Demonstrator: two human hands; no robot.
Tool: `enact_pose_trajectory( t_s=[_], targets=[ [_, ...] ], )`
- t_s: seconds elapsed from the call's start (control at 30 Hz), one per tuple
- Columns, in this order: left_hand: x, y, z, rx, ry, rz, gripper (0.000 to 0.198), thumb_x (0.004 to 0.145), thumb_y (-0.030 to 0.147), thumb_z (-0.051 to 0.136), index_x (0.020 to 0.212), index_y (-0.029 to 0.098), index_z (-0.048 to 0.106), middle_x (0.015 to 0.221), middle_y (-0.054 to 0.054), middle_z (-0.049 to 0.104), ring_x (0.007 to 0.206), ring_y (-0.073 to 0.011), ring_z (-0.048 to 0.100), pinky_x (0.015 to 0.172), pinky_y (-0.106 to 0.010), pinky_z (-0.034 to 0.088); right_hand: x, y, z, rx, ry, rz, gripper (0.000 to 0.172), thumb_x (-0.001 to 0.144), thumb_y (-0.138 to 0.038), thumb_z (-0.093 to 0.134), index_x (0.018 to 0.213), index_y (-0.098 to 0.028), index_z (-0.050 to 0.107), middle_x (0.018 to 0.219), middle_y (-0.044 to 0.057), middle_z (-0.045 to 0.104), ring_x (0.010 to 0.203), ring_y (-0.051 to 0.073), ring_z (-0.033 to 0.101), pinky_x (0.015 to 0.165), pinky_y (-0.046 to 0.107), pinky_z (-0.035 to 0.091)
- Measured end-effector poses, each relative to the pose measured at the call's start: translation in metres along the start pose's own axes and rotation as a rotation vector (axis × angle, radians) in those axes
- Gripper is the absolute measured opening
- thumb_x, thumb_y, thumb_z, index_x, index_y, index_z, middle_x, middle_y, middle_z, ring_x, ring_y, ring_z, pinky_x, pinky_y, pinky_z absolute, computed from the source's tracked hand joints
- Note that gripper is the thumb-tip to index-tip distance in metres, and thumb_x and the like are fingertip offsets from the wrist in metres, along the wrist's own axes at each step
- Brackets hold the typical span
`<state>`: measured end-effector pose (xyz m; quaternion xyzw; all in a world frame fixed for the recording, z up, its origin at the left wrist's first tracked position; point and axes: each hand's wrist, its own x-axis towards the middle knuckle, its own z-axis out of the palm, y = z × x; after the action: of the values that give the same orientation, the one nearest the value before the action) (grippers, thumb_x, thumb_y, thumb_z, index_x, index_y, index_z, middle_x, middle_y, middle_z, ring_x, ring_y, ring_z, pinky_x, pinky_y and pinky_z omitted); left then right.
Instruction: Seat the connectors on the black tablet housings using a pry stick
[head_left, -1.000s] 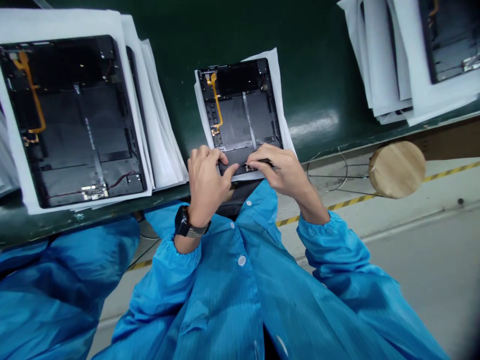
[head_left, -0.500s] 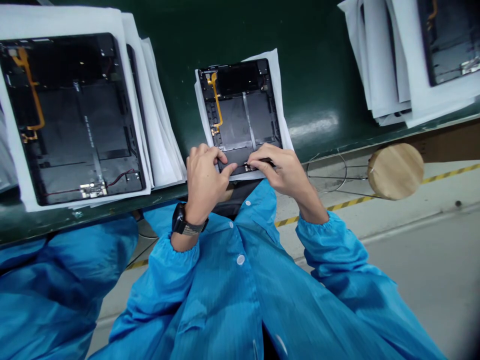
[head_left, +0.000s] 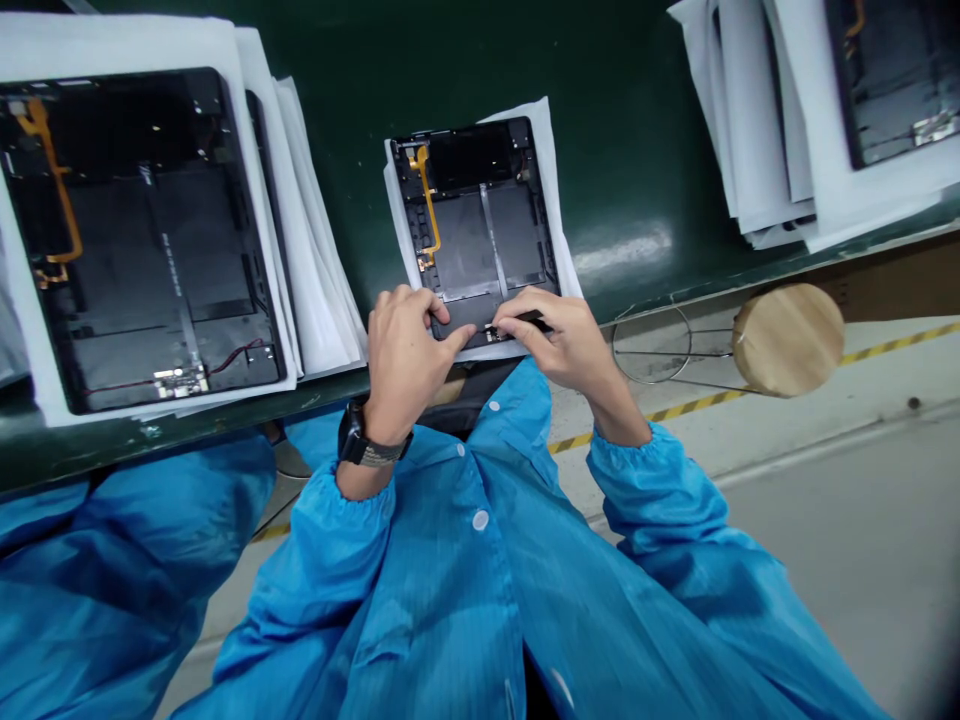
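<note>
An opened tablet (head_left: 465,240) lies on a white foam sheet (head_left: 559,230), its inside facing up, with an orange flex cable (head_left: 429,205) and a grey ribbon cable (head_left: 493,235). My left hand (head_left: 409,345) grips its lower left corner, the thumb resting inside near the bottom edge. At the lower right, my right hand (head_left: 559,335) pinches a slim dark tool (head_left: 537,320) that looks like tweezers. The tool's tip is hidden behind the fingers, close to a small circuit board (head_left: 493,334) at the tablet's bottom edge.
To the left, another opened tablet (head_left: 161,270) tops a stack of white foam sheets (head_left: 319,250). A similar stack (head_left: 757,120) with a tablet (head_left: 885,90) stands at the right on the green table (head_left: 622,120). A round wooden stool (head_left: 789,340) is beyond the table edge. A neighbour's blue-clothed legs (head_left: 135,560) are at left.
The view has shifted slightly, moving everything a little leftward. Both hands keep nearly the same place on the tablet, with the dark tool still in my right hand.
</note>
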<state>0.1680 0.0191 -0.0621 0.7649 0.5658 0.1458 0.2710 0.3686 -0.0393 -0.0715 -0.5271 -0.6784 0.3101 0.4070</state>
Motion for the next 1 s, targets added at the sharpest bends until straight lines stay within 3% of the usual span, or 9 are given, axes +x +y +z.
enact_pose_trajectory(
  t_s=[0.5,1.0],
  targets=[
    [0.0037,0.0039,-0.0012,0.078,-0.037,-0.032,0.035,0.081,0.041,0.084,0.076,0.024,0.054,0.086,-0.003,0.057,0.092,-0.0259,0.054,0.082,-0.039,0.043,0.0025,0.0008,0.0003,0.054,0.009,0.073,0.014,0.102,-0.026,0.062,0.094,-0.019,0.071,0.091,0.003,0.076,0.080,0.017,0.069,0.078,0.030,0.053],
    [0.0042,0.0031,-0.0015,0.076,-0.036,-0.026,0.035,0.079,0.042,0.085,0.076,0.024,0.055,0.084,-0.002,0.056,0.090,-0.0250,0.053,0.080,-0.038,0.042,0.0014,0.0037,0.0017,-0.007,0.011,0.019,0.013,0.103,-0.023,0.060,0.094,-0.020,0.069,0.091,0.004,0.076,0.081,0.017,0.068,0.079,0.030,0.052]
  ],
)
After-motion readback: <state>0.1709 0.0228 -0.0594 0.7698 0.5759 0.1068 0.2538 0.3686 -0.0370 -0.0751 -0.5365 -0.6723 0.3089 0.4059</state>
